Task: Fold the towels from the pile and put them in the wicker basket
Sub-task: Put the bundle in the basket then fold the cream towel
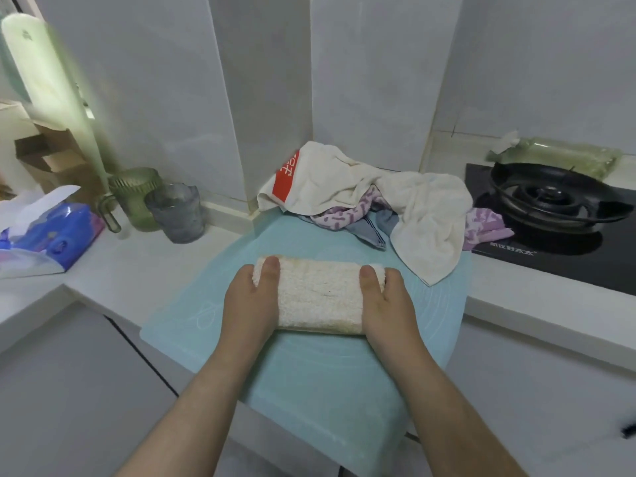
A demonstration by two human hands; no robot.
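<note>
Left hand [249,301], right hand [385,304] around nubby towel [320,294]

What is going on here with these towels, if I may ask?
A person grips a folded cream towel at its two ends, left hand and right hand, thumbs on top, over a blue mat. A pile of unfolded towels lies behind it, next to the stove. No basket is in view.
</note>
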